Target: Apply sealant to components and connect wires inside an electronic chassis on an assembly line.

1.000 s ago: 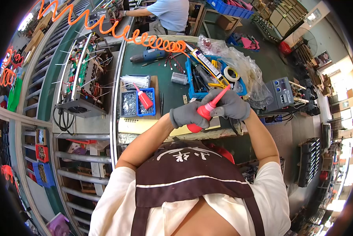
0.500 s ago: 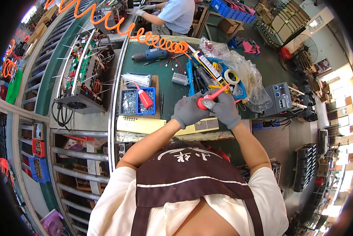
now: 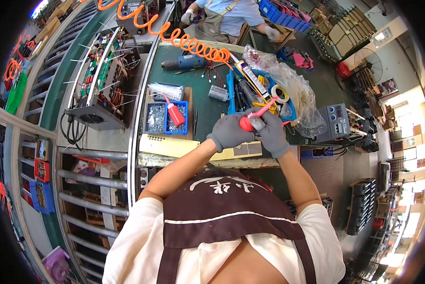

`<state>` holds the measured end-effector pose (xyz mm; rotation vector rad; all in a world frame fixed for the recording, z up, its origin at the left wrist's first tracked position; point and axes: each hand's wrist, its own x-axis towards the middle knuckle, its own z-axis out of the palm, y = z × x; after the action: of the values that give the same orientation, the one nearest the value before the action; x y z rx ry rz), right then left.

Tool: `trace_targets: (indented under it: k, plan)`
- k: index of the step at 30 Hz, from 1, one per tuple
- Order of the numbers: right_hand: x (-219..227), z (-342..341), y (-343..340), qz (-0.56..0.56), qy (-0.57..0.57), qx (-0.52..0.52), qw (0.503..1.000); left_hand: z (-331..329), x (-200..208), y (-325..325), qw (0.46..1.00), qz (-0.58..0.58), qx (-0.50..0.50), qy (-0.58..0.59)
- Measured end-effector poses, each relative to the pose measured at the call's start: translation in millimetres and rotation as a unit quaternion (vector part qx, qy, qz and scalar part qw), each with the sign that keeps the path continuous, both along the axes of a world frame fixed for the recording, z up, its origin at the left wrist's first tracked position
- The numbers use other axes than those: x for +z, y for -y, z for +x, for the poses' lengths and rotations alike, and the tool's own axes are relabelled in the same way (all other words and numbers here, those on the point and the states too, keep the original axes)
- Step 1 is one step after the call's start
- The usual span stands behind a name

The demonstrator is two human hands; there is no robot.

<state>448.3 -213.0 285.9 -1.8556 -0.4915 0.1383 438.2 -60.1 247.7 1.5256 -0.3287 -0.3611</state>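
Note:
Both my hands, in grey gloves, are together over the near edge of the green workbench. A red squeeze bottle (image 3: 246,124) with a long pointed nozzle is between them, tilted so its tip points up and to the right. My left hand (image 3: 231,129) is closed around the bottle's body, which it partly hides. My right hand (image 3: 273,136) is closed at the base of the nozzle, thumb against it. Another red bottle (image 3: 176,115) lies to the left on a blue divided bin (image 3: 187,118) of small metal fasteners.
Beyond my hands are a blue tool tray (image 3: 290,108), a sealant tube (image 3: 252,78), tape (image 3: 279,93) and plastic wrap (image 3: 302,90). A heat gun (image 3: 184,62) lies farther back, under an orange coiled hose (image 3: 188,42). An opened machine (image 3: 98,90) stands left; a co-worker (image 3: 229,19) is across the bench.
My hands stay closed on the red bottle with only a slight shift. Across the bench, the co-worker has turned and moved to the right, arms now apart. The whole view has shifted a little.

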Motion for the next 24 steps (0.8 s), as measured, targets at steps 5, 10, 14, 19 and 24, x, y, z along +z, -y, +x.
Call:
trace_targets:
  k: [5,10,14,19,24]
  plan:
    - [-7,-6,-6,-0.067,-0.030,-0.101,0.992,-2,8,3,0.915,0.358,0.154,0.100]
    - [18,0,11,0.096,-0.127,0.055,0.986,5,8,-12,0.999,0.028,-0.043,0.006]
    - [30,7,17,0.062,-0.114,0.084,0.988,7,10,-10,0.971,-0.134,-0.151,-0.130]
    - [45,7,26,-0.024,-0.073,0.180,0.981,1,14,-11,0.952,-0.134,-0.221,-0.162]
    - [71,10,25,-0.022,-0.147,0.287,0.946,-4,13,-5,0.831,-0.293,-0.417,-0.225]
